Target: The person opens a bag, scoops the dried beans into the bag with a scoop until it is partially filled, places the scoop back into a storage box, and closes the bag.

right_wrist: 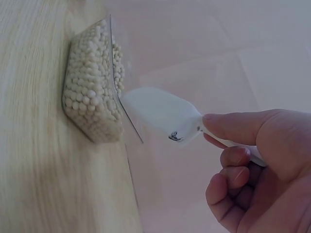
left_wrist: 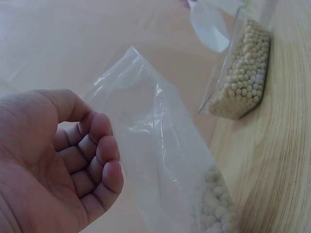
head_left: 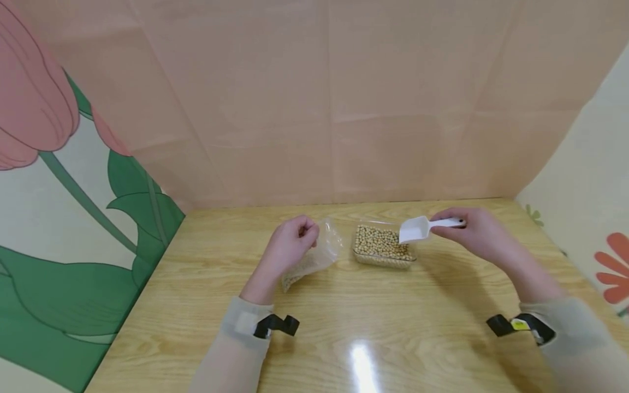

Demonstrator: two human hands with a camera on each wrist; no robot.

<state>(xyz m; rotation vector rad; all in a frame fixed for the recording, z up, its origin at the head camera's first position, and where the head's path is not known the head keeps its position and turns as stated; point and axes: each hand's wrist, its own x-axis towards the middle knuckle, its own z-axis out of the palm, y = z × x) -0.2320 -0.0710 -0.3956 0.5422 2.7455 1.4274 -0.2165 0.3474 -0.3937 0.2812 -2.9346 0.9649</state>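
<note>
My left hand (head_left: 293,243) pinches the top edge of a clear plastic bag (left_wrist: 150,131) between thumb and curled fingers. Some soybeans (left_wrist: 216,206) lie in the bottom of the bag, which leans on the table. To the right stands a clear rectangular container (head_left: 383,263) full of round, pale yellow soybeans (head_left: 375,240). My right hand (head_left: 474,232) grips a white plastic scoop (head_left: 415,230) by its handle. The scoop's blade (right_wrist: 160,111) overlaps the container's right rim in the head view, tipped down toward the beans. No beans show in the scoop.
Both hands work over a light wood-grain table (head_left: 314,327). A pink sheet (head_left: 314,109) hangs behind its back edge. At the left is a panel with a large tulip print (head_left: 73,218), and a pale flowered panel (head_left: 589,218) stands at the right.
</note>
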